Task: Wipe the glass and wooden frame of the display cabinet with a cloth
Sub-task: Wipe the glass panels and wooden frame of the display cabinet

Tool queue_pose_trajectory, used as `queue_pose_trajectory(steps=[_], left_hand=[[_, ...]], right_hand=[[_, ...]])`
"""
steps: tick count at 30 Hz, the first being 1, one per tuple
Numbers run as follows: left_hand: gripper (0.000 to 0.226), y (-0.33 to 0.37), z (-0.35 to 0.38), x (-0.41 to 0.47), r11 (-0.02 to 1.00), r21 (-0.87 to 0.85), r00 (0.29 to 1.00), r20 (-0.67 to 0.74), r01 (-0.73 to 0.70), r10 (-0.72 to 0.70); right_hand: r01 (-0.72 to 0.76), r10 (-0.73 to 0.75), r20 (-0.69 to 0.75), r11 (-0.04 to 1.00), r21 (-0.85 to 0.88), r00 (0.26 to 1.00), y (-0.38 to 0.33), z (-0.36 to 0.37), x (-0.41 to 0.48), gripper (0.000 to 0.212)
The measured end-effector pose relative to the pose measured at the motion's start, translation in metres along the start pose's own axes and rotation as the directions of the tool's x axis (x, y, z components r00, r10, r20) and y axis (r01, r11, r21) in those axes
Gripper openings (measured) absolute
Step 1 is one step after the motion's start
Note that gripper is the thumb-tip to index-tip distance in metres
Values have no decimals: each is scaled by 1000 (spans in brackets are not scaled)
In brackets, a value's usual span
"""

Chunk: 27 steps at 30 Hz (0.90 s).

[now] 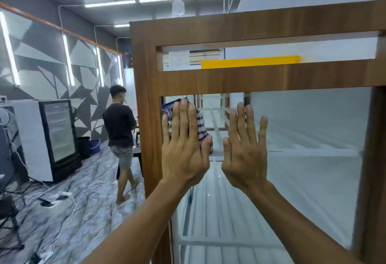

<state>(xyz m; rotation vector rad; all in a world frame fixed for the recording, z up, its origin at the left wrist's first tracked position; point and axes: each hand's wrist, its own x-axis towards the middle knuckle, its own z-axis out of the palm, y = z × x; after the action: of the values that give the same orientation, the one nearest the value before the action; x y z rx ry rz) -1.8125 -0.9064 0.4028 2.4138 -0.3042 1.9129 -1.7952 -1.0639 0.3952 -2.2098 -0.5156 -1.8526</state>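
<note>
The display cabinet has a brown wooden frame (229, 80) and a large glass pane (313, 134) below the crossbar. My left hand (184, 148) lies flat with straight fingers in the pane's upper left corner, pressing a blue-and-white checked cloth (201, 125) against the glass. The cloth shows above and to the right of the fingers. Beside it my right hand (246, 148) is flat on the glass, fingers straight and spread, with nothing under it. White shelves show through the glass.
A person in a dark shirt (120, 125) stands left of the cabinet, back turned. A glass-door fridge (58, 136) stands by the left wall, near a blue bucket (95, 145). Cables (60, 199) lie on the marble floor. A yellow board (250, 62) shows behind the upper opening.
</note>
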Motion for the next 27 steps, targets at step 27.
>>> queue_pose_trajectory(steps=[27], left_hand=[[70, 199, 52, 61, 847, -85, 849, 26, -525, 528]], right_hand=[[-197, 207, -10, 918, -345, 978, 202, -81, -56, 60]])
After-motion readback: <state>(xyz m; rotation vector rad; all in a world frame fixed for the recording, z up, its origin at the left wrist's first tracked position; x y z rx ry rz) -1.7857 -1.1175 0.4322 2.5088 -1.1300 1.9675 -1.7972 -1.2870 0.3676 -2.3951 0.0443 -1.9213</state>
